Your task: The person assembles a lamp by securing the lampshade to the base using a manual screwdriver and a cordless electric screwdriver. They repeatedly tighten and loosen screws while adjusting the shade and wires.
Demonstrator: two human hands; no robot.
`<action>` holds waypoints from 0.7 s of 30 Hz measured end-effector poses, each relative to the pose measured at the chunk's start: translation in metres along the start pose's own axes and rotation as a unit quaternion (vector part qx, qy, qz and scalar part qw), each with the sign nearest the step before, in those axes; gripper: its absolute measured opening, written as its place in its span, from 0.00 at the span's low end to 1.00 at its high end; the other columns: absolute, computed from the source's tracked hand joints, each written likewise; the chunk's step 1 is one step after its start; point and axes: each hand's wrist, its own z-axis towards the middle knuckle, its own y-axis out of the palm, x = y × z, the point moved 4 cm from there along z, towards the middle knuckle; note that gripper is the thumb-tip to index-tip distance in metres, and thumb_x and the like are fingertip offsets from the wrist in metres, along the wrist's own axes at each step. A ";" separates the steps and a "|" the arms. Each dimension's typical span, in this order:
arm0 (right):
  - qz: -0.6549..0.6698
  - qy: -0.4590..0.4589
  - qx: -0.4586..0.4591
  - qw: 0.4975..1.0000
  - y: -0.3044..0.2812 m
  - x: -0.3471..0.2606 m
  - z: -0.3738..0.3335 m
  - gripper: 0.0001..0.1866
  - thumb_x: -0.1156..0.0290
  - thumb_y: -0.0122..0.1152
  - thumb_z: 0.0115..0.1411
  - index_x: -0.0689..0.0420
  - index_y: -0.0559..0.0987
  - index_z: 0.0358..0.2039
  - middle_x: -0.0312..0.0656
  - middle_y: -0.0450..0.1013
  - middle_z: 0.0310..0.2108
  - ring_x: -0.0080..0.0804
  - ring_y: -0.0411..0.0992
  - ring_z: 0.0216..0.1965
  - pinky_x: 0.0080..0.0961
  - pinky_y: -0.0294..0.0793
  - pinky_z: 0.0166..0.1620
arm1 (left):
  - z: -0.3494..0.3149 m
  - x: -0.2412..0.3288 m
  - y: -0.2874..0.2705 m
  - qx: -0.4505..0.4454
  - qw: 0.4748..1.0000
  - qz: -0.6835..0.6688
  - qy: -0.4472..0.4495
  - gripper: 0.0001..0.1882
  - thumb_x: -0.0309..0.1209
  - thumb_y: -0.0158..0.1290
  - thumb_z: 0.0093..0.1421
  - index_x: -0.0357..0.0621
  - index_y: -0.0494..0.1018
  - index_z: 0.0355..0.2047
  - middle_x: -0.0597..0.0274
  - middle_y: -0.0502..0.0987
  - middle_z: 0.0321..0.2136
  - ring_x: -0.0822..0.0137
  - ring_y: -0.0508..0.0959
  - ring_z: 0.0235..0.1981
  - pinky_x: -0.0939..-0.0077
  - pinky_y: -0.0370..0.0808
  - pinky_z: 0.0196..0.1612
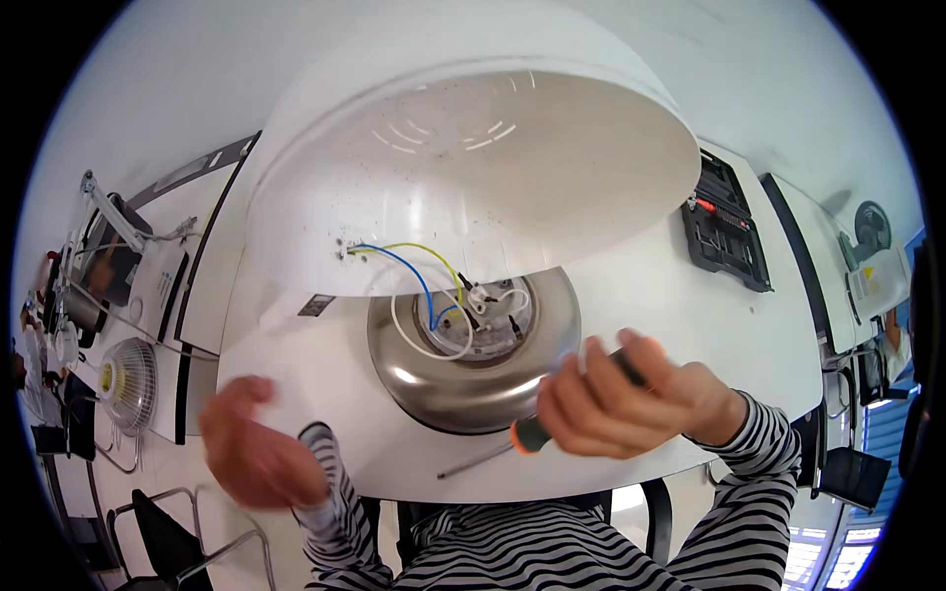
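One screwdriver (529, 435) is sitting in our right hand (619, 399), and we are gripping it by its thick end. We are holding our blurry left hand (261, 450) loose and free. Ahead, a round silver base (443, 396) is lying on the white table (641, 305), with a blue wire (418, 277) running to a big white shell (562, 177).

Finishes: glossy white dome (572, 187), satin metal ring base (453, 404), plastic-sheathed wires (424, 284).

Dome, far: smooth, dark-specked inside; plastic or painted metal, cannot tell. Base, centre: smooth, bright highlights. Wire sheathing: smooth. Screwdriver (531, 435), near right: matt dark-and-orange handle, metal shaft with dull shine. Tabletop (650, 305): smooth, low sheen. Tool case (731, 258), far right: black plastic, mostly matt. Sleeve (764, 433), near right: matt striped cloth, soft folds.
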 end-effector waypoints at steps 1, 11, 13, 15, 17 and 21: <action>0.022 -0.013 0.007 1.000 -0.001 -0.005 0.004 0.08 0.64 0.47 0.56 0.53 0.72 0.31 0.33 0.69 0.30 0.26 0.68 0.35 0.25 0.69 0.40 | 0.003 0.026 0.009 -0.074 0.996 -0.056 -0.004 0.16 0.40 0.52 0.54 0.36 0.70 0.32 0.51 0.73 0.33 0.59 0.74 0.34 0.65 0.71 0.38; 0.165 -0.162 -0.052 0.972 -0.006 -0.032 -0.003 0.19 0.63 0.29 0.64 0.58 0.68 0.44 0.38 0.67 0.43 0.27 0.63 0.49 0.20 0.65 0.53 | -0.005 0.089 0.087 -0.304 0.931 -0.156 0.124 0.11 0.30 0.57 0.46 0.37 0.71 0.27 0.56 0.70 0.36 0.58 0.74 0.37 0.68 0.76 0.36; 0.163 -0.175 -0.041 0.970 0.000 -0.036 -0.008 0.15 0.65 0.37 0.62 0.56 0.68 0.43 0.38 0.66 0.44 0.27 0.66 0.47 0.19 0.68 0.50 | -0.007 0.087 0.090 -0.288 0.939 -0.135 0.130 0.11 0.32 0.56 0.47 0.38 0.71 0.27 0.57 0.70 0.37 0.58 0.74 0.37 0.67 0.75 0.36; 0.121 -0.192 -0.025 0.974 0.002 -0.046 -0.014 0.12 0.66 0.44 0.59 0.54 0.70 0.41 0.38 0.68 0.43 0.28 0.68 0.45 0.20 0.70 0.47 | -0.011 0.093 0.099 -0.300 0.938 -0.115 0.129 0.10 0.32 0.55 0.47 0.39 0.71 0.28 0.56 0.71 0.36 0.59 0.74 0.37 0.67 0.75 0.36; 0.089 -0.183 -0.027 0.979 0.002 -0.048 -0.017 0.09 0.67 0.49 0.55 0.53 0.72 0.36 0.38 0.70 0.40 0.29 0.69 0.43 0.22 0.70 0.46 | -0.010 0.091 0.099 -0.304 0.933 -0.119 0.154 0.09 0.31 0.54 0.48 0.39 0.71 0.28 0.56 0.71 0.35 0.59 0.74 0.36 0.67 0.75 0.35; 0.231 0.001 -0.101 0.968 -0.012 -0.017 -0.016 0.06 0.72 0.56 0.47 0.54 0.74 0.28 0.40 0.73 0.33 0.30 0.72 0.36 0.27 0.70 0.43 | 0.016 0.041 0.028 -0.274 0.947 -0.097 0.136 0.06 0.27 0.53 0.49 0.38 0.70 0.26 0.57 0.72 0.26 0.60 0.73 0.29 0.70 0.73 0.32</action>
